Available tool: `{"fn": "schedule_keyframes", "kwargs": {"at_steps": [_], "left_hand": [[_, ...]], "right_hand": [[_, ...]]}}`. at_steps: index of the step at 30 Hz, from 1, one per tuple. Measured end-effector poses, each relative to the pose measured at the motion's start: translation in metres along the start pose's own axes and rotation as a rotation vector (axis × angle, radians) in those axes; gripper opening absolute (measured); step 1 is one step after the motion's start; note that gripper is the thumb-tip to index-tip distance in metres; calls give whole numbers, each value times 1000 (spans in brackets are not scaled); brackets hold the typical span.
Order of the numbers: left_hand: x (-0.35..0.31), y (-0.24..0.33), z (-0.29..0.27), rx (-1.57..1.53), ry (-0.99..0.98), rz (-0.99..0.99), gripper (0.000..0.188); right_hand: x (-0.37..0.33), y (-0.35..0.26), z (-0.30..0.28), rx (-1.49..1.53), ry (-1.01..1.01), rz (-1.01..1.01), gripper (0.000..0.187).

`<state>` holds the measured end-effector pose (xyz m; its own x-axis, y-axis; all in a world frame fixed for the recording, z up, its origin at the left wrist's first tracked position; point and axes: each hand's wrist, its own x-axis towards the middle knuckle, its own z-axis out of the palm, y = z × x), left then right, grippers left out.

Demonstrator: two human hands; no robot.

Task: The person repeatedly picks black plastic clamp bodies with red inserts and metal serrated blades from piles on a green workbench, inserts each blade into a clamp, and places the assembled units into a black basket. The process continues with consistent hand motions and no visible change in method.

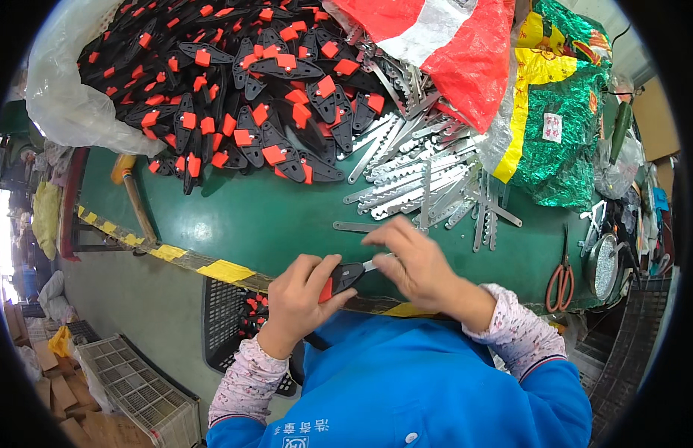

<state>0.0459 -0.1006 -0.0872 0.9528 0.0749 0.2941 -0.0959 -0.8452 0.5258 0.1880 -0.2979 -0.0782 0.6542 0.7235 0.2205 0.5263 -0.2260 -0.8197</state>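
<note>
Black piece (349, 276), strip (369, 265) jutting: our left hand (298, 290) is gripping it; right hand (421, 265), hold unclear; at one o'clock, loose strips (391, 196) are looking unused.

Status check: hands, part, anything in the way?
Left hand gripping black part. Right hand at metal strip jutting from part's end, grip unclear. Strip pile beyond hands, not blocking.

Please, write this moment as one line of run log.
left hand: holds black-and-red plastic piece | right hand: blurred, at silver metal strip | green table: notched metal strips, heaped similar pieces
</note>
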Motion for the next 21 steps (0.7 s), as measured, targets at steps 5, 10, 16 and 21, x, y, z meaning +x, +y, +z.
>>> {"fn": "schedule_keyframes", "kwargs": {"at_steps": [5,10,16,21], "left_hand": [[21,-14,-5,85,-84,44,50],[112,-62,-15,210,187,-310,31],[130,-98,-41,493,-147,177,50],[91,-39,-35,269,-212,105,65]], "right_hand": [[5,46,7,-567,-29,-196,25],[9,38,4,-465,59,-204,23],[-6,14,-23,501,221,304,16],[-11,33,-9,1093,432,458,18]]}}
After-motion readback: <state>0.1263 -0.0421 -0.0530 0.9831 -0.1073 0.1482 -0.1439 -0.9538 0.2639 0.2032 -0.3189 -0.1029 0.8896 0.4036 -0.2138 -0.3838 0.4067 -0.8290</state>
